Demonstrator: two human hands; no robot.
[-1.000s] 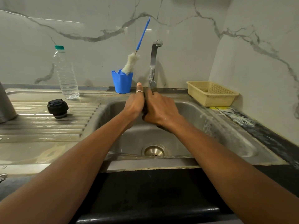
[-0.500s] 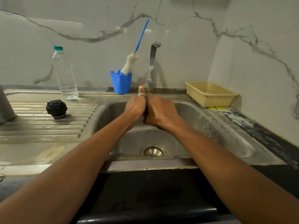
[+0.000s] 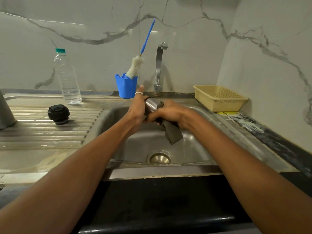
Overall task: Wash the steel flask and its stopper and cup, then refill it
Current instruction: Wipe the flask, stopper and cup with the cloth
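Over the sink basin (image 3: pixel 194 141) my left hand (image 3: pixel 137 108) holds a small steel cup (image 3: pixel 151 105), its index finger sticking straight up. My right hand (image 3: pixel 167 113) grips a dark grey scrub cloth (image 3: pixel 172 132) against the cup, and the cloth's loose end hangs down below the hand. The black stopper (image 3: pixel 58 114) stands on the ribbed draining board (image 3: pixel 42 132) at the left. At the far left edge part of the steel flask body (image 3: pixel 5 112) shows, mostly out of frame.
A tap (image 3: pixel 159 68) rises behind the basin with no visible water running. A blue holder (image 3: pixel 126 86) with a bottle brush (image 3: pixel 135 66) stands left of it. A clear plastic water bottle (image 3: pixel 67 78) sits at the back left, a yellow basket (image 3: pixel 219 97) at the right.
My hands have drawn slightly apart and turned, so the steel cup and the hanging cloth now show between and below them. The stopper and flask have not moved.
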